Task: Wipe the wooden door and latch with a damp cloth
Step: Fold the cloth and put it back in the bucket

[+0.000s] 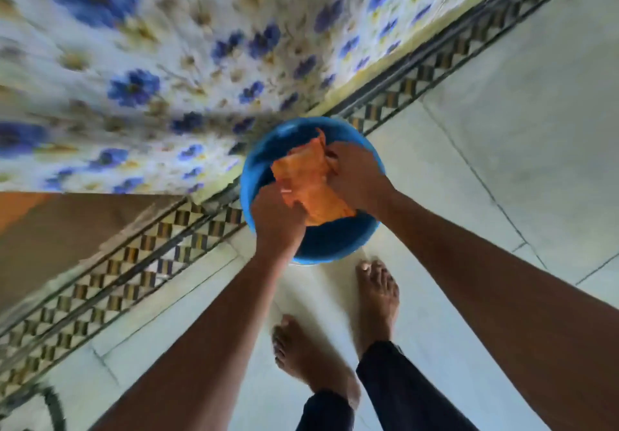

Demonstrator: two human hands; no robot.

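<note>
An orange cloth is bunched up over a round blue tub that stands on the floor. My left hand grips the cloth's near left end. My right hand grips its right side. Both arms reach down over the tub. A brown wooden surface shows at the left, under the floral fabric; I cannot tell whether it is the door. No latch is in view.
A blue-flowered curtain hangs at the upper left, touching the tub's far rim. A patterned tile border runs diagonally across the pale floor. My bare feet stand just behind the tub.
</note>
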